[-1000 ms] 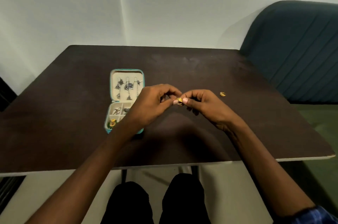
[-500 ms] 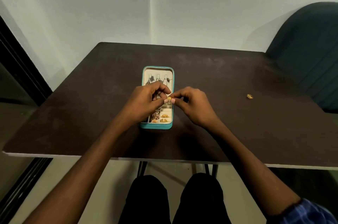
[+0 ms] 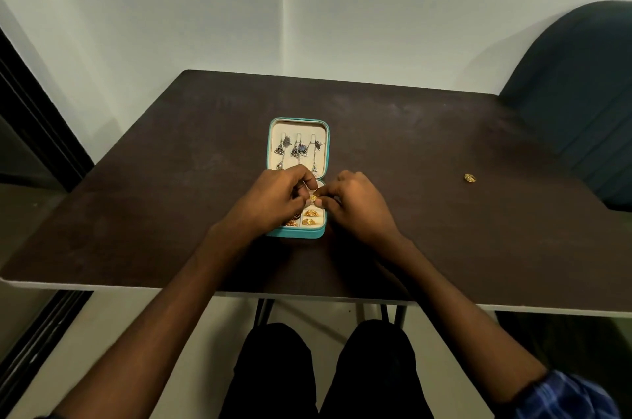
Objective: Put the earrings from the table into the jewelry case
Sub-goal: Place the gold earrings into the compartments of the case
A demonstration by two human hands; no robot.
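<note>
Both hands meet mid-frame over the open teal jewelry case [image 3: 297, 179], left hand [image 3: 273, 201] and right hand [image 3: 355, 201] pinching one small gold earring [image 3: 313, 197] together. Another gold earring [image 3: 470, 178] sits alone on the desk [image 3: 171, 196], right side.

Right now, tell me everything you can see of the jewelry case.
The jewelry case is small, rectangular and teal, with a cream lining, lying open and flat on the dark table. Its far half holds dangling silver earrings hung in a row. Its near half has compartments with gold earrings. The left hand and right hand are above the near half, pinching a small gold earring.
</note>
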